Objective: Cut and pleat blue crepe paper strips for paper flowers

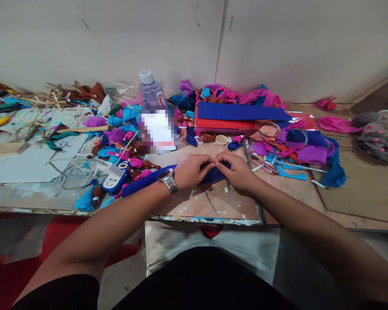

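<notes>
A long dark-blue crepe paper strip point(142, 184) lies across the front of the worktable, running under my wrists. My left hand point(194, 170), with a metal watch point(168, 181) on its wrist, pinches the strip's upper edge between thumb and fingertips. Right against it, my right hand point(235, 170) is closed in the same kind of pinch. Both sets of fingertips meet at the strip, and what exactly sits between them is partly hidden. Behind the hands is a roll of tape point(221, 140).
Left of my hands are a power strip point(116, 178), a blurred-out bright phone-like item point(158, 129) and many small coloured bundles. A bottle point(151, 90) stands behind. Folded blue paper point(242, 112) lies at the back. Scissors point(265, 163) and paper scraps point(291, 170) lie right.
</notes>
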Tool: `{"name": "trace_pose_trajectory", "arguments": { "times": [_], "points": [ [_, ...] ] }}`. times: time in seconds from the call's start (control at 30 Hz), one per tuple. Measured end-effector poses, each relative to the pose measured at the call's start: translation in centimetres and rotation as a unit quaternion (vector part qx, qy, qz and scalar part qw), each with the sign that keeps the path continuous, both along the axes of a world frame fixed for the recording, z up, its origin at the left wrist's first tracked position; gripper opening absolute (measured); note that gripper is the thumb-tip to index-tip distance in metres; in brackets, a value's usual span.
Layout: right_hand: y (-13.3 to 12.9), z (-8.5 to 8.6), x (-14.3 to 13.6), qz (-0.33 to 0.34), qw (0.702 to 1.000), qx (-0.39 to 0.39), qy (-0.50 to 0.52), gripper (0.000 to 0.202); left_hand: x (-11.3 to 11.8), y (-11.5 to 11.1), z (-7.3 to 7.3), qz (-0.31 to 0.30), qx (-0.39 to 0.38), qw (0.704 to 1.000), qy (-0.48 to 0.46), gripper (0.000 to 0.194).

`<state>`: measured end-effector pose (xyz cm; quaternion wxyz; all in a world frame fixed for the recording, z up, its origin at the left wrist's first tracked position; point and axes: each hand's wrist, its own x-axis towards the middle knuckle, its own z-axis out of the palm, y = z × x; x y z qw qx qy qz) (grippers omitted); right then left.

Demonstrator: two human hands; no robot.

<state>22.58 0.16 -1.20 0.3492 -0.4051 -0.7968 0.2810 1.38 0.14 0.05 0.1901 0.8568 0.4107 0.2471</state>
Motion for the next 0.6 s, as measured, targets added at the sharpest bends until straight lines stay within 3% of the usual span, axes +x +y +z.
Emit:
{"name": "trace_pose_trajectory", "arguments": {
  "times": [0.6],
  "points": [
    [0.23,0.05,0.34,0.003,1.0,0.027,-0.005,0.006,-0.2,0.02,0.08,0.004,-0.004,1.0,0.007,0.028]
  ]
}}
